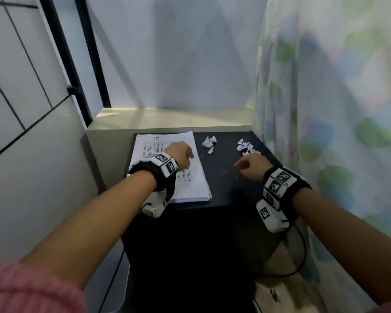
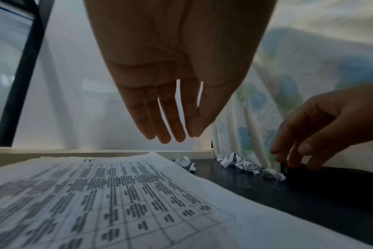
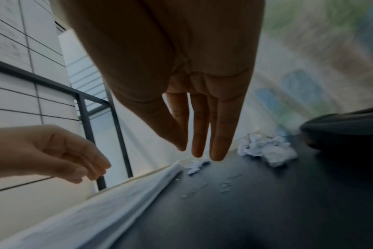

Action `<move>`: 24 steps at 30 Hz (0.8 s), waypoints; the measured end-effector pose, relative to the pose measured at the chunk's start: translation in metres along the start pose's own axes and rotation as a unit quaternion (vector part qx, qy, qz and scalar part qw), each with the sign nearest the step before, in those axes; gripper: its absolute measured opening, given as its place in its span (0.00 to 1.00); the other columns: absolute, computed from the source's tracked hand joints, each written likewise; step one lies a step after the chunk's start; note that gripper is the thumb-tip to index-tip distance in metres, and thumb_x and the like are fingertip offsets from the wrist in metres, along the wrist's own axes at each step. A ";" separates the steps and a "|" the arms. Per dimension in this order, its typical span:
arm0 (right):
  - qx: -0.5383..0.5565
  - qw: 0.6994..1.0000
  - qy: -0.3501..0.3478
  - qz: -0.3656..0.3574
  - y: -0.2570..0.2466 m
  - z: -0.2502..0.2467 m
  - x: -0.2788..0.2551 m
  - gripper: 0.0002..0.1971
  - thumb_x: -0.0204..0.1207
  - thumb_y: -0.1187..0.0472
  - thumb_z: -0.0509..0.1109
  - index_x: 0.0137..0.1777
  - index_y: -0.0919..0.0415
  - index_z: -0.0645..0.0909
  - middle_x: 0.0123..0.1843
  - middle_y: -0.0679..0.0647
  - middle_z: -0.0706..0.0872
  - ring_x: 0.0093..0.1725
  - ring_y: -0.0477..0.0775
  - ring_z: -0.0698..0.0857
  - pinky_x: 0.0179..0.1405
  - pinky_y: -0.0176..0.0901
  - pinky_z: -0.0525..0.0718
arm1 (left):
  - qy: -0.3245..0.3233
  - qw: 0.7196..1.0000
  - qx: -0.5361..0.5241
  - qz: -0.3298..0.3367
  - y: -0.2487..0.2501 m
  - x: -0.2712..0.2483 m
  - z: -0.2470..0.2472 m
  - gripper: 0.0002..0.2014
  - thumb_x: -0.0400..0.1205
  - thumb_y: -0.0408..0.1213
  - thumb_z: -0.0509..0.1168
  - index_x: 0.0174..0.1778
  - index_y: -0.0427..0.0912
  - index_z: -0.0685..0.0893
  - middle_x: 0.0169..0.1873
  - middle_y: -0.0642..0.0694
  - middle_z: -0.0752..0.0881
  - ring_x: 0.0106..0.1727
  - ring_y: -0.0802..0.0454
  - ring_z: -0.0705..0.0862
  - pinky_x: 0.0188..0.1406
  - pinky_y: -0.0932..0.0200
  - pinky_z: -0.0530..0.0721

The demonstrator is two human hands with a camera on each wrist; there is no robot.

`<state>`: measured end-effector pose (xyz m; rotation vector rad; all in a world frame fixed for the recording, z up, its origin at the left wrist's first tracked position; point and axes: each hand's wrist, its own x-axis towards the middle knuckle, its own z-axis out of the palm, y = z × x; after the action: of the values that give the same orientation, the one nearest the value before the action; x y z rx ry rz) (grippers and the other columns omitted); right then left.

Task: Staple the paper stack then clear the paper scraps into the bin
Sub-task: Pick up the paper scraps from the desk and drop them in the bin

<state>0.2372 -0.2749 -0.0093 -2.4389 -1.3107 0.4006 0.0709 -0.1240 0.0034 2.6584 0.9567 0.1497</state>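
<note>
A printed paper stack point(image 1: 190, 181) lies on the left of a black table point(image 1: 230, 184). My left hand point(image 1: 181, 154) hovers over the stack with relaxed fingers point(image 2: 170, 118) and holds nothing. Two clusters of crumpled white paper scraps point(image 1: 209, 142) point(image 1: 246, 146) lie at the table's far side. My right hand point(image 1: 251, 166) hangs just in front of the right cluster point(image 3: 266, 150), its fingers point(image 3: 198, 134) pointing down and empty. In the left wrist view its fingertips point(image 2: 287, 161) reach a low dark object; I cannot tell what that is.
A floral curtain point(image 1: 325, 109) hangs along the table's right edge, close to my right hand. A pale window ledge point(image 1: 167, 120) runs behind the table, and a tiled wall point(image 1: 32, 109) stands on the left. A black cable point(image 1: 300, 256) loops below the table's front right corner.
</note>
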 end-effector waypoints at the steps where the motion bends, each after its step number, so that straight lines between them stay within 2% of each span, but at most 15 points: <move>1: -0.012 1.000 -0.002 0.014 0.006 0.001 0.004 0.17 0.74 0.71 0.64 0.60 0.62 0.86 0.60 0.58 0.89 0.63 0.56 0.85 0.64 0.37 0.77 | -0.010 1.000 0.005 -0.002 0.005 0.007 0.003 0.18 0.80 0.27 0.59 0.65 0.39 0.84 0.65 0.42 0.85 0.66 0.44 0.83 0.66 0.56 0.80; 4: -0.041 0.998 -0.019 0.032 0.016 0.007 0.019 0.20 0.75 0.71 0.64 0.65 0.61 0.83 0.67 0.57 0.85 0.67 0.54 0.83 0.70 0.38 0.75 | -0.037 0.999 0.025 -0.004 0.014 0.027 0.018 0.20 0.81 0.25 0.57 0.68 0.37 0.81 0.67 0.40 0.83 0.69 0.43 0.81 0.68 0.55 0.78; 6: -0.077 0.996 -0.040 0.032 0.018 0.011 0.030 0.21 0.75 0.69 0.64 0.69 0.63 0.80 0.70 0.58 0.82 0.70 0.57 0.80 0.74 0.44 0.75 | -0.058 0.997 0.044 -0.003 0.021 0.039 0.032 0.20 0.81 0.26 0.58 0.68 0.35 0.80 0.68 0.38 0.82 0.69 0.41 0.80 0.69 0.53 0.79; 10: -0.132 0.988 -0.069 0.029 0.017 0.017 0.044 0.16 0.75 0.64 0.66 0.61 0.66 0.83 0.64 0.64 0.85 0.64 0.63 0.83 0.65 0.53 0.82 | -0.088 0.993 0.065 0.036 0.038 0.059 0.053 0.20 0.80 0.30 0.60 0.69 0.37 0.80 0.68 0.37 0.81 0.69 0.39 0.80 0.67 0.53 0.79; 12: -0.160 0.985 -0.066 0.022 0.017 0.021 0.044 0.16 0.75 0.64 0.66 0.61 0.67 0.83 0.64 0.64 0.84 0.64 0.65 0.83 0.65 0.54 0.82 | -0.095 0.992 0.061 0.048 0.047 0.068 0.058 0.20 0.80 0.32 0.61 0.69 0.38 0.80 0.69 0.38 0.81 0.69 0.39 0.80 0.68 0.53 0.77; 16: -0.173 0.983 -0.058 -0.001 0.025 0.032 0.042 0.16 0.75 0.67 0.65 0.61 0.67 0.82 0.66 0.63 0.82 0.67 0.64 0.81 0.66 0.52 0.80 | -0.122 0.987 0.085 0.060 0.061 0.079 0.067 0.16 0.82 0.32 0.60 0.64 0.33 0.83 0.64 0.35 0.83 0.66 0.38 0.82 0.65 0.53 0.78; 19: -0.119 0.991 -0.059 -0.004 0.034 0.027 0.047 0.16 0.71 0.68 0.65 0.57 0.59 0.88 0.61 0.60 0.88 0.63 0.62 0.85 0.66 0.51 0.82 | -0.133 0.983 0.096 0.086 0.068 0.076 0.076 0.16 0.82 0.32 0.60 0.62 0.31 0.84 0.62 0.33 0.84 0.63 0.36 0.83 0.63 0.52 0.80; 22: -0.108 0.992 -0.058 0.001 0.036 0.018 0.049 0.14 0.72 0.67 0.68 0.55 0.62 0.88 0.59 0.61 0.89 0.61 0.61 0.85 0.64 0.48 0.83 | -0.135 0.983 0.072 0.099 0.071 0.075 0.077 0.15 0.79 0.31 0.63 0.61 0.36 0.86 0.60 0.36 0.87 0.61 0.38 0.86 0.60 0.54 0.82; 24: -0.107 0.993 -0.057 -0.003 0.033 0.018 0.048 0.13 0.71 0.65 0.70 0.55 0.63 0.88 0.59 0.62 0.89 0.62 0.61 0.85 0.63 0.49 0.83 | -0.133 0.986 0.045 0.089 0.069 0.076 0.071 0.17 0.79 0.31 0.65 0.63 0.40 0.86 0.62 0.39 0.87 0.63 0.41 0.85 0.63 0.55 0.81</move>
<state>0.2803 -0.2490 -0.0438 -2.6211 -1.4758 0.4226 0.1855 -0.1437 -0.0424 2.7529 0.6544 -0.2111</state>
